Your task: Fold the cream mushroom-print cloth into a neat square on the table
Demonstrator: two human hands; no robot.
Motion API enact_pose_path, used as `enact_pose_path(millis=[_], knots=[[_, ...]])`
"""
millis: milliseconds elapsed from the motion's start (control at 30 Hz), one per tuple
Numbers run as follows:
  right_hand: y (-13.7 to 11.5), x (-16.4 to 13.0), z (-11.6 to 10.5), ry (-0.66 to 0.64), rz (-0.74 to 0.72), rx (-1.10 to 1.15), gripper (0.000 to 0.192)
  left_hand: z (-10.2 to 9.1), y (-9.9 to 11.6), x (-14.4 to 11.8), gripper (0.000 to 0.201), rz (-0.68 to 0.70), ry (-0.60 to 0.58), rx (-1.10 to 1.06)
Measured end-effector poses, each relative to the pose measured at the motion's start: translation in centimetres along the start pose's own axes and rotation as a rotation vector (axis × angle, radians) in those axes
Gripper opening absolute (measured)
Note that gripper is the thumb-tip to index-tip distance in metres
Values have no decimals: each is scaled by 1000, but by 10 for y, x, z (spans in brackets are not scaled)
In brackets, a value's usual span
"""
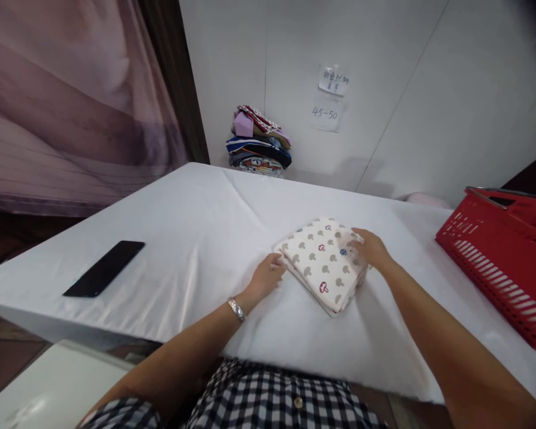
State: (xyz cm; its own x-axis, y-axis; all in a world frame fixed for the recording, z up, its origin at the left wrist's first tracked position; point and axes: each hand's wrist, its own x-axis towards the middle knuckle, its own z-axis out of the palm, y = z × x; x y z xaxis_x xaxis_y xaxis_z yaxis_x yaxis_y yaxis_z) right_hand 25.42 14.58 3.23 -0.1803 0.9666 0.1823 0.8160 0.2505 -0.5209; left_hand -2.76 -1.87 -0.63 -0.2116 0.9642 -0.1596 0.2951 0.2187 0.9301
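Note:
A folded cream cloth (315, 262) printed with grey, red and blue mushrooms lies on the white-covered table (196, 208), one corner pointing towards me. My right hand (371, 248) is at its far right edge, thumb and fingers closed on the fabric. At the left corner, my left hand (267, 277) rests low over the table, its fingers loosely bent and apart, the tips against or just beside the folded edge. A silver bracelet (236, 309) circles my left wrist. The cloth's layers show along its near left side.
A black phone (105, 268) lies on the left of the table. To the right stands a red plastic basket (495, 256) with a metal handle. Behind the far edge is a stack of folded fabrics (259, 143), near handwritten paper signs (326, 113) on the wall.

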Motion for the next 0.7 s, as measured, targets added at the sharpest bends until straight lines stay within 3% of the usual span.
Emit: enact_pose_path(millis=[133,233,300,467,567,700], knots=[[-48,-66,28,-157,-302,9,43,-14,1,25,45,251,184,348],[-73,-111,41,-252,-480,-90,55,-10,7,41,53,251,192,497],[-79,-129,48,-279,-479,-194,58,-7,11,48,52,254,178,553],[-78,-141,64,-286,-462,-351,60,-12,16,60,36,421,80,649],[-80,-141,69,-292,-474,-370,62,-20,12,68,42,429,141,675],[-86,-142,69,-277,-484,-364,59,-28,0,82,45,415,115,699]])
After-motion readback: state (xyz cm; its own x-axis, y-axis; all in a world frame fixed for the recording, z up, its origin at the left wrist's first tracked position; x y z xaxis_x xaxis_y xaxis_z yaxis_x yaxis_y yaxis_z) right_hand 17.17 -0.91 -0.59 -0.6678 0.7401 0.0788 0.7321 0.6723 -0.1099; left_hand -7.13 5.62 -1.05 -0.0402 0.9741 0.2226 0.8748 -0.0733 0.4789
